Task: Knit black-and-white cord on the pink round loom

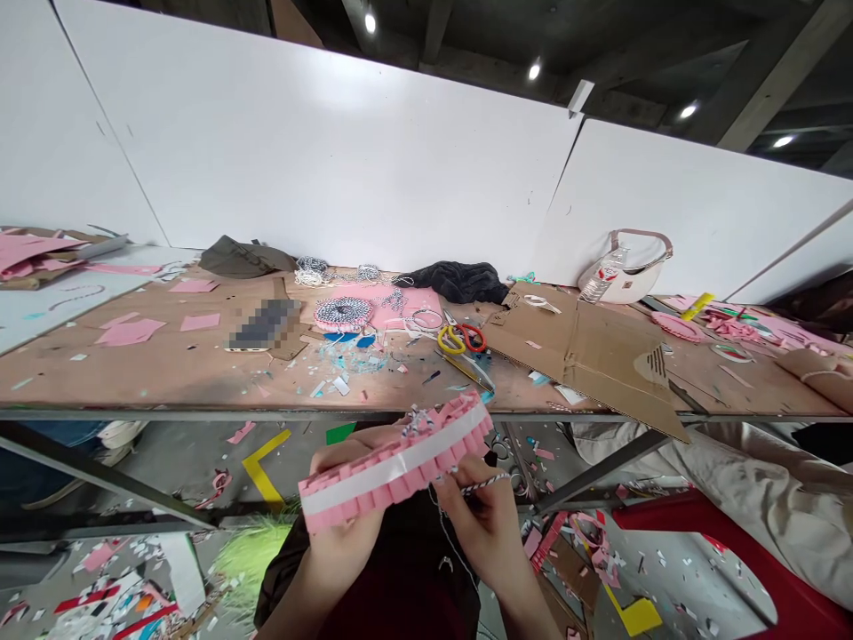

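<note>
A pleated pink paper piece (pixel 393 467) with a white strip along its side is held up in front of the table's edge. My left hand (pixel 346 516) is wrapped round its left part from behind and below. Below its right end, my right hand (pixel 480 520) pinches a black-and-white twisted cord (pixel 485 484), fingers closed. A thin strand hangs down from there over my lap. On top of the pink piece sits a small bunch of the patterned cord (pixel 418 421), partly hidden behind it.
On the table (pixel 200 382) lie yellow-handled scissors (pixel 451 339), red-handled scissors (pixel 474 337), a coiled cord disc (pixel 342 313), a blurred phone (pixel 265 325), cardboard (pixel 579 342) and a black cloth (pixel 459 282). A white bag (pixel 626 283) leans at the wall. Another person's leg (pixel 766 507) is at right.
</note>
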Demonstrator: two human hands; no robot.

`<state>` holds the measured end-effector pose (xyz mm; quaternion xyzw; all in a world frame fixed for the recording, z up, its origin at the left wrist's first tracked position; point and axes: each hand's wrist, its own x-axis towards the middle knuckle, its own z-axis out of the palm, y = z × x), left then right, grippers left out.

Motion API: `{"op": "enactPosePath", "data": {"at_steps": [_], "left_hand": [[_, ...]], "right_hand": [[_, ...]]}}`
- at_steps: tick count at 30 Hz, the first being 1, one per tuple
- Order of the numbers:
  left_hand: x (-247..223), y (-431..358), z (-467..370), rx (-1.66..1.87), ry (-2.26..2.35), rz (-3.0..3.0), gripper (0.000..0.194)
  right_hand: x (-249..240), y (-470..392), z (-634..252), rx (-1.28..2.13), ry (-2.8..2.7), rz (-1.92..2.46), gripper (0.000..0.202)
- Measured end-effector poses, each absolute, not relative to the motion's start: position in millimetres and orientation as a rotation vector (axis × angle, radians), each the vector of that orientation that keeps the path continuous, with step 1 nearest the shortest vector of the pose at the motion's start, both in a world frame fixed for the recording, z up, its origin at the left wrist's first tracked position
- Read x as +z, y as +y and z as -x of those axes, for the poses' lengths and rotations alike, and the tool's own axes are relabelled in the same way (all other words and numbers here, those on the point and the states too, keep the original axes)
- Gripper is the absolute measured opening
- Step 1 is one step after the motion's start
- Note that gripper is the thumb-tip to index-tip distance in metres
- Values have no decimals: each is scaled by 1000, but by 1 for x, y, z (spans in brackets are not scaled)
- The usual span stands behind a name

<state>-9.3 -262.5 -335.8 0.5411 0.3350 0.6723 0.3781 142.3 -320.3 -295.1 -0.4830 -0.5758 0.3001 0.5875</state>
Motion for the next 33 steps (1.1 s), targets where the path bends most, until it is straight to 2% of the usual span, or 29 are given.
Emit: {"op": "enactPosePath", "data": {"at_steps": [4, 9, 13, 20, 27, 33], "left_hand": [[-310, -266, 3, 1639, 834, -1512, 12], [-293, -266, -4, 1568, 701, -1294, 16], [-295, -263, -3, 1480, 748, -1295, 13], [-299, -260, -2, 1514, 777, -1163, 17], [-302, -261, -3, 1458, 724, -1317, 14], [-312, -262, -3, 1393, 757, -1395, 23]], "right_hand": [[-293, -322, -142, 803, -1222, 1071, 22], [-289, -319, -138, 859, -1175, 1019, 21], [-286, -316, -135, 767, -1163, 1007, 21], [-287, -313, -139, 685, -1469, 1142, 22], [-290, -301, -137, 734, -1276, 1279, 33], [-289, -293, -133, 661, -1265, 1271, 35]]}}
